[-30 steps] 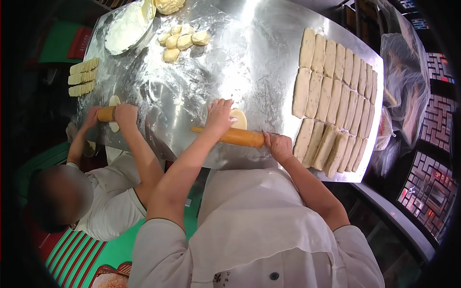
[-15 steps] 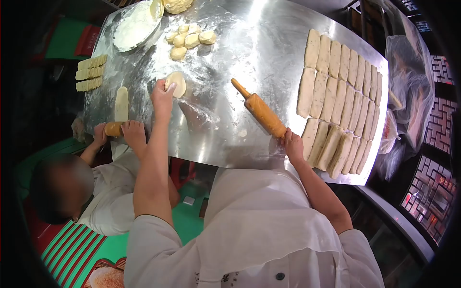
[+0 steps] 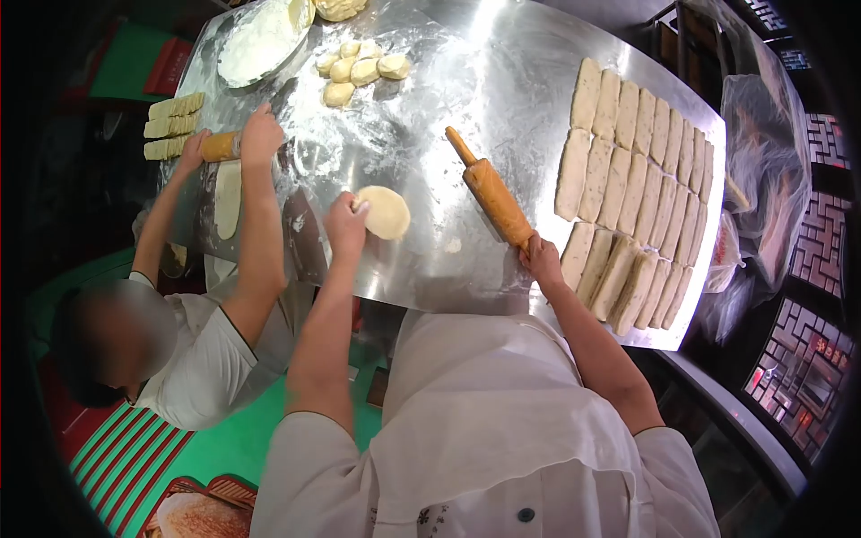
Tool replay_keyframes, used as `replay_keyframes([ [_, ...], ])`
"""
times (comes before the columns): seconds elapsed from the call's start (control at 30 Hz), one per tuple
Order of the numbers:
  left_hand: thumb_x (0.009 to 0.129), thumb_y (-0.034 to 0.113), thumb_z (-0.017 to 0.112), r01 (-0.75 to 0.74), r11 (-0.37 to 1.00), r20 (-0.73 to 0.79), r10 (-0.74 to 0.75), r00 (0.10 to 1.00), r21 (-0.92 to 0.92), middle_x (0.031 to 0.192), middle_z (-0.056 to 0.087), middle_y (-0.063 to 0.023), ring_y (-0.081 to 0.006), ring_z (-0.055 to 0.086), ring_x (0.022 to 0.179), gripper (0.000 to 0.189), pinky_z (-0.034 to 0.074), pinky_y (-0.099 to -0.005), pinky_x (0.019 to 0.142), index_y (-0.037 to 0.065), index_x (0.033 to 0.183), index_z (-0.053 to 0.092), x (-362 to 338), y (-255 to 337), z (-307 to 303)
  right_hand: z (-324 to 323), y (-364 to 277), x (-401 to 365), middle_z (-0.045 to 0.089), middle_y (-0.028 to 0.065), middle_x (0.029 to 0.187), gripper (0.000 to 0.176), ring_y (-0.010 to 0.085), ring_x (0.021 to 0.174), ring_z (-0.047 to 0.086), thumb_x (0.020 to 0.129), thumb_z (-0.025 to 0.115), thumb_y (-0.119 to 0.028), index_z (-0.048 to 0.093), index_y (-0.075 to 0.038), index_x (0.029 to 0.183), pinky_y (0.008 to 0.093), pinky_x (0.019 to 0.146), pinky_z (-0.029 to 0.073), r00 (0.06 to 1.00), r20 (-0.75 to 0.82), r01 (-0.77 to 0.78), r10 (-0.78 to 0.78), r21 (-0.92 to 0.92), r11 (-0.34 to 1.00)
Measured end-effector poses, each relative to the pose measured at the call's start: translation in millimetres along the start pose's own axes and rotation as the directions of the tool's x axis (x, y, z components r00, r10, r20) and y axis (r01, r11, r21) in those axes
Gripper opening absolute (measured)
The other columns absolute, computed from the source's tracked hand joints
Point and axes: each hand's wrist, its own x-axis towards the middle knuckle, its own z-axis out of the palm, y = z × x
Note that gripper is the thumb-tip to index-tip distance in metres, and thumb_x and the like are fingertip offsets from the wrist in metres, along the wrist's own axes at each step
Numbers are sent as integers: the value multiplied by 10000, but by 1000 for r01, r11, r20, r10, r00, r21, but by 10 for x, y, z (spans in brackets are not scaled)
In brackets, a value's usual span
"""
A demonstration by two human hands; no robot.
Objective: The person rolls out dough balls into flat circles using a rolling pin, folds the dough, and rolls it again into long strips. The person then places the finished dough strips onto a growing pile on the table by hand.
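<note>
Pinched between the thumb and fingers of my left hand (image 3: 345,224) is the edge of a flat round dough wrapper (image 3: 386,213), above the steel table near its front edge. My right hand (image 3: 541,260) is closed round the near handle of a wooden rolling pin (image 3: 496,204). The pin lies slantwise, its free handle pointing away from me and to the left. Several small dough balls (image 3: 363,70) sit in a floury patch farther back. Right of the pin, rows of long dough strips (image 3: 619,184) lie side by side.
At my left a co-worker (image 3: 202,359) presses another rolling pin (image 3: 218,146) over a long dough sheet (image 3: 228,202). Stacked cut dough pieces (image 3: 172,125) lie by the left edge. A flour-filled basin (image 3: 266,40) and a dough lump (image 3: 339,7) stand at the back of the steel table (image 3: 430,269).
My left hand has brought the dough wrapper nearer and to the right, towards the rolling pin. My right hand and pin moved only slightly. The co-worker's pin has gone farther up the table.
</note>
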Motion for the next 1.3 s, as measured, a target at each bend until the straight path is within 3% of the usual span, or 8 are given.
replay_keyframes([
  [0.1,808,169,722,-48,987,-349,99,932,151,925,646,-181,-390,629,837,234,471,-458,761,30,952,600,563,-263,-409,-23,-25,20,654,219,765,341,402,689,650,793,705,-102,533,12,1065,463,617,529,993,78,-95,92,38,995],
  [0.27,779,42,724,-294,936,-412,350,841,196,948,615,-141,-364,586,917,220,458,-456,814,39,937,571,494,134,-631,100,59,20,667,198,793,264,397,700,652,841,663,-92,537,-1,1055,454,628,532,892,270,-425,362,234,874],
  [0.37,767,17,723,-446,888,-226,459,859,107,998,593,-131,-349,560,972,237,453,-442,832,48,935,558,65,403,-283,-96,-101,0,679,188,833,241,397,700,651,880,621,-97,532,-18,1089,461,636,529,991,73,-108,110,-21,994],
  [0.5,773,110,748,-654,756,277,631,724,-14,1146,583,-110,-337,534,1105,267,436,-427,952,62,977,583,-812,579,353,-301,-169,22,642,145,644,519,317,646,641,1030,357,-356,631,-12,754,420,576,500,963,16,-268,268,107,957],
  [0.67,815,152,719,-467,849,319,526,788,-246,1199,566,-90,-340,524,1164,232,384,-484,1016,65,993,599,-951,600,184,-713,-331,-136,634,160,619,479,354,601,638,1012,436,-371,661,-93,692,466,578,521,969,146,-190,201,-85,978],
  [0.93,924,272,613,-541,719,281,462,841,436,1608,251,-73,-318,194,1486,653,81,-579,1184,153,1511,353,-219,398,180,-51,-519,202,648,150,643,366,361,580,640,1000,470,-326,660,-108,776,457,520,513,994,93,83,-65,-197,977],
  [1.1,949,310,561,-435,795,155,409,899,424,1596,286,-70,-306,224,1478,604,96,-564,1182,175,1507,373,238,655,341,-435,-623,1162,641,160,660,343,361,624,648,1007,461,-253,630,-70,771,465,530,511,998,-18,-66,64,-255,965],
  [1.3,905,277,626,-501,761,324,391,861,413,1573,332,-62,-313,277,1458,586,142,-592,1170,189,1458,455,-677,260,38,-215,-745,26,645,106,639,319,303,567,637,954,551,-245,612,-106,673,427,546,512,993,91,76,-69,-83,994],
])
